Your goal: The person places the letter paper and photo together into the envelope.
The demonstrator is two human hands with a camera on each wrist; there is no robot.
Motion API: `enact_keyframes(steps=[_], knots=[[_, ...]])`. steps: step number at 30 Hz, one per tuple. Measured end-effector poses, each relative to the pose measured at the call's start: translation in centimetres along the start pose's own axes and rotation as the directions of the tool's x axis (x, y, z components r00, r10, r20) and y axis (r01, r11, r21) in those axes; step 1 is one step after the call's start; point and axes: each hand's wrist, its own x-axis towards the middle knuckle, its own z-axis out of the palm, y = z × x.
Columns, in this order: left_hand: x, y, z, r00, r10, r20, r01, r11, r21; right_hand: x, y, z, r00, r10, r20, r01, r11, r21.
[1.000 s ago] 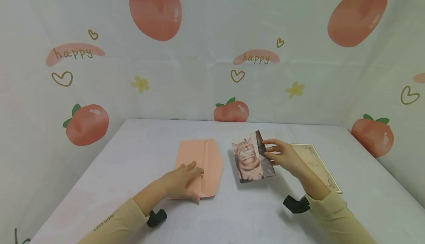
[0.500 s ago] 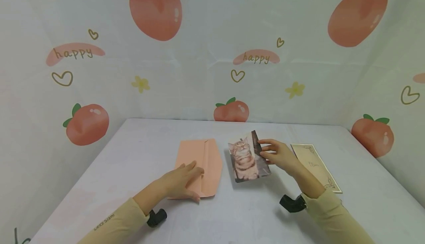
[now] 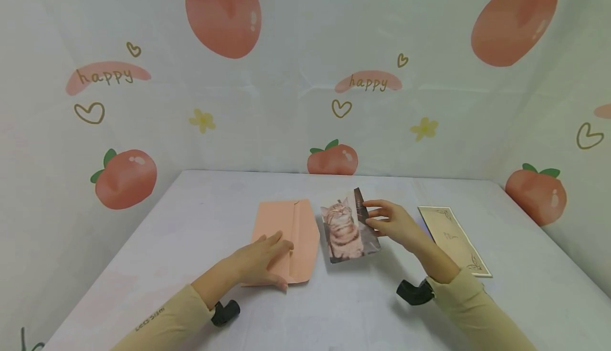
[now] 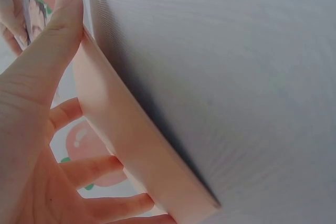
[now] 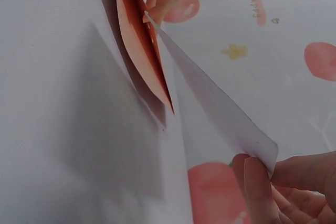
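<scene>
A peach-pink envelope point(image 3: 272, 216) lies on the white table with its pointed flap folded out to the right. My left hand point(image 3: 266, 261) rests on it, fingers spread; the left wrist view shows fingertips touching the envelope point(image 4: 131, 135) and the thumb by its edge. Just right of the flap, a cat postcard point(image 3: 345, 231) is held tilted above the table. My right hand point(image 3: 393, 225) pinches its right edge between thumb and fingers. In the right wrist view, the postcard's white back point(image 5: 220, 106) slants toward the envelope point(image 5: 131, 40), whose mouth gapes a little.
A beige card point(image 3: 453, 239) with an ornate border lies at the right, partly behind the right forearm. Black wrist cameras point(image 3: 415, 292) hang under both wrists. A fruit-printed white cloth point(image 3: 286, 102) stands behind the table and along both sides.
My right hand has moved left with the postcard, bringing it close to the envelope's flap. The left hand and envelope have stayed where they were.
</scene>
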Motion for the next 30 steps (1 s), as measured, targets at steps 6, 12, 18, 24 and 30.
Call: enact_keyframes(steps=[6, 12, 18, 24, 30], knots=[[0.1, 0.0, 0.0, 1.000, -0.001, 0.004, 0.001, 1.000, 0.002, 0.2, 0.1, 0.3, 1.000, 0.002, 0.007, -0.002, 1.000, 0.009], [0.1, -0.1, 0.1, 1.000, -0.009, 0.006, 0.009, 1.000, -0.002, 0.4, -0.1, 0.7, 1.000, -0.009, 0.014, 0.008, 1.000, 0.015], [0.2, -0.2, 0.2, 1.000, -0.012, 0.004, 0.012, 1.000, -0.005, 0.5, -0.4, 1.1, 0.999, -0.031, 0.029, 0.031, 0.999, 0.023], [0.3, -0.3, 0.3, 1.000, -0.018, 0.007, 0.018, 1.000, 0.005, 0.5, -0.5, 1.4, 0.999, -0.021, 0.035, 0.020, 1.000, 0.022], [0.1, -0.1, 0.1, 1.000, -0.016, 0.011, 0.016, 1.000, 0.005, 0.7, -0.4, 1.9, 0.999, -0.013, 0.037, 0.012, 1.000, 0.026]])
